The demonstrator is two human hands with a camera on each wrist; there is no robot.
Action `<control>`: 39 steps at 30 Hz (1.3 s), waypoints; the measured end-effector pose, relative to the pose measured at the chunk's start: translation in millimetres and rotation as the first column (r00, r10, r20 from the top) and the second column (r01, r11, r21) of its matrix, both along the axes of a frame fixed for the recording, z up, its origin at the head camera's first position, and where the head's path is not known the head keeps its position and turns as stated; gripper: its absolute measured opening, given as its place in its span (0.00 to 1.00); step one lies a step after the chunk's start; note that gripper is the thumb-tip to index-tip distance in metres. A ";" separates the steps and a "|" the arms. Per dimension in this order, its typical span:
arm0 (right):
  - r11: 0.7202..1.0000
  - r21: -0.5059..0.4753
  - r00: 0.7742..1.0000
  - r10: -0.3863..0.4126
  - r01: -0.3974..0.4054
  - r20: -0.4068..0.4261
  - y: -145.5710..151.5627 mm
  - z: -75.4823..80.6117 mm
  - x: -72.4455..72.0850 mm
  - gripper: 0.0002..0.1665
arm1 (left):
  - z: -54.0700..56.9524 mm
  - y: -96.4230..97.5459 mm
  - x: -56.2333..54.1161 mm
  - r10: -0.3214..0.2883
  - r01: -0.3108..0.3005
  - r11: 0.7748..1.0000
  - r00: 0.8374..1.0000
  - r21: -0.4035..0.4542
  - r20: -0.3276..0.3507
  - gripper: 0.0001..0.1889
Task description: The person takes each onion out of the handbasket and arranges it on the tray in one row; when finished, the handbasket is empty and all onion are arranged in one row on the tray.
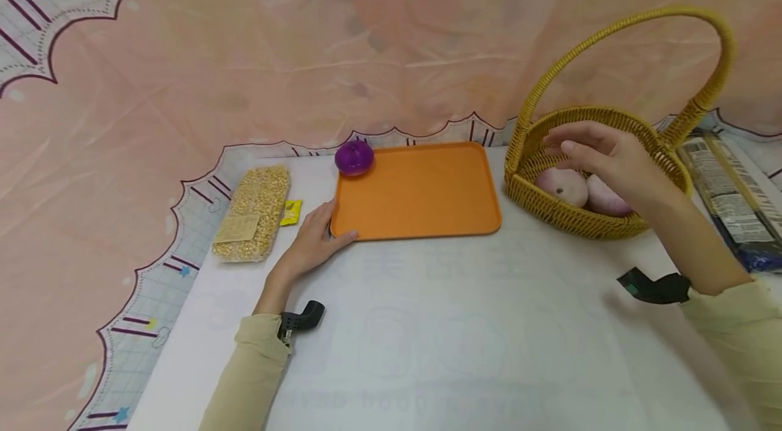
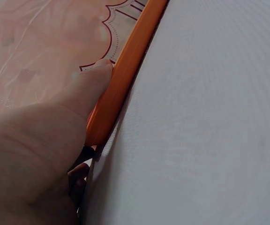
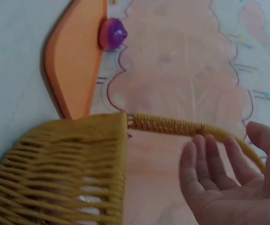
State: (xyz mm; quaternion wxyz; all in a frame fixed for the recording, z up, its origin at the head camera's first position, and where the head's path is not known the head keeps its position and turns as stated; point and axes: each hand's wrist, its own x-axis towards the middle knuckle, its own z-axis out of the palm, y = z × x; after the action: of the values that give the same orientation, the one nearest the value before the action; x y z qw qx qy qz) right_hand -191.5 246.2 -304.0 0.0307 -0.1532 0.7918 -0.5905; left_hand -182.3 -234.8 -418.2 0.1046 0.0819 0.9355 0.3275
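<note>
At the near left corner of an orange tray (image 1: 421, 193), my left hand (image 1: 314, 237) holds the rim. Its thumb (image 2: 102, 72) lies on the front edge in the left wrist view, while its fingers go along the left side, partly hidden. A glossy purple onion (image 1: 354, 158) with a pointed tip sits at the tray's far left corner. Over the yellow wicker basket (image 1: 550, 214) hovers my right hand (image 1: 611, 156), holding nothing, its fingers loosely bent and spread. Beneath it in the basket lie pale pinkish onions (image 1: 562, 186), partly covered by the hand in the head view.
Left of the tray lie a clear pack of yellow kernels (image 1: 253, 214) and a small yellow packet (image 1: 291, 212). The basket's tall handle (image 1: 629, 22) arches above my right hand. A printed package (image 1: 736, 200) lies right of the basket. A patterned cloth (image 1: 366, 51) hangs behind the table.
</note>
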 end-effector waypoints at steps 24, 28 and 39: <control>0.933 0.295 0.978 0.188 -0.208 0.095 27.4 34.6 -72.5 0.20 | 3.1 -0.2 -2.1 -0.006 0.006 1.000 1.000 0.001 -0.007 0.49; 0.839 0.500 0.976 0.203 -0.217 0.083 28.9 33.2 -76.0 0.22 | 2.9 -0.1 -2.5 -0.009 0.009 1.000 1.000 -0.004 -0.007 0.49; 0.797 0.525 0.952 0.292 -0.298 0.098 38.0 25.1 -100.6 0.23 | -0.3 -0.4 -2.0 -0.004 0.004 1.000 1.000 -0.005 0.001 0.49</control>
State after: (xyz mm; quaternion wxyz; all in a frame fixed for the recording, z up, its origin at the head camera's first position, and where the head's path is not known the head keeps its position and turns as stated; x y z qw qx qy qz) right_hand -292.1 284.2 -278.9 0.1682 -0.2563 0.8905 -0.3361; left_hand -184.3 -235.1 -418.6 0.1061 0.0833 0.9360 0.3252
